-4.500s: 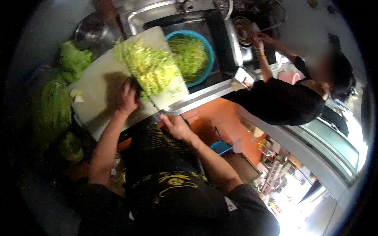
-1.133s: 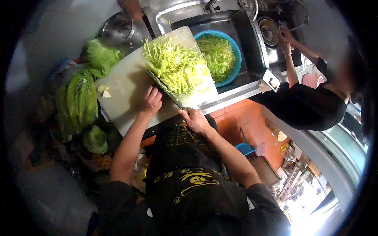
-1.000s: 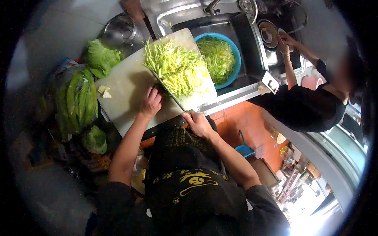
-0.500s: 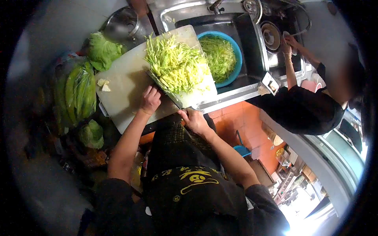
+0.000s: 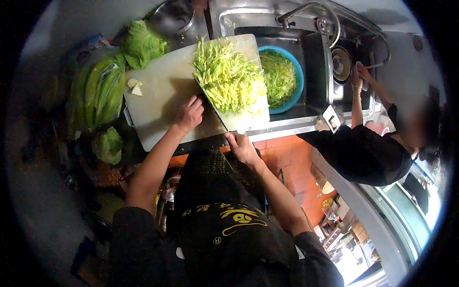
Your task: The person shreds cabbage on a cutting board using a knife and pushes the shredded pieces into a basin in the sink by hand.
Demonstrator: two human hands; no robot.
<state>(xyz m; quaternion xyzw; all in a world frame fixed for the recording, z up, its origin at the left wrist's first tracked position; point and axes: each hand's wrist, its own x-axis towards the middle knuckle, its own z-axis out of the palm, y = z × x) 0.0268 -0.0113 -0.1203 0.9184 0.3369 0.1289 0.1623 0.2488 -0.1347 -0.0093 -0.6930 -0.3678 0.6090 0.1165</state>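
Observation:
My right hand [image 5: 243, 147] is wrapped round the handle of a kitchen knife [image 5: 217, 112], its broad blade seen nearly edge-on. The blade stands along the left side of a heap of shredded cabbage [image 5: 232, 79]. My left hand [image 5: 190, 115] is closed, fingers curled, right beside the blade; whether the fingertips touch it I cannot tell. Under all this lies a white cutting board [image 5: 160, 105], its right end by the sink edge. Just past that end, a blue basin [image 5: 300, 79] in the sink holds more shredded cabbage. Two pale cabbage scraps [image 5: 135, 86] lie at the board's left.
To the left are a bag of long green vegetables [image 5: 98, 91], a cabbage head [image 5: 142, 45] and another green head [image 5: 107, 146]. A metal bowl [image 5: 184, 16] stands behind. At the right, a co-worker [image 5: 368, 153] handles something at the second sink basin [image 5: 351, 98].
The view has shifted, so the board, heap and basin appear farther right. My left hand is slightly higher along the blade. My right hand keeps its grip on the knife.

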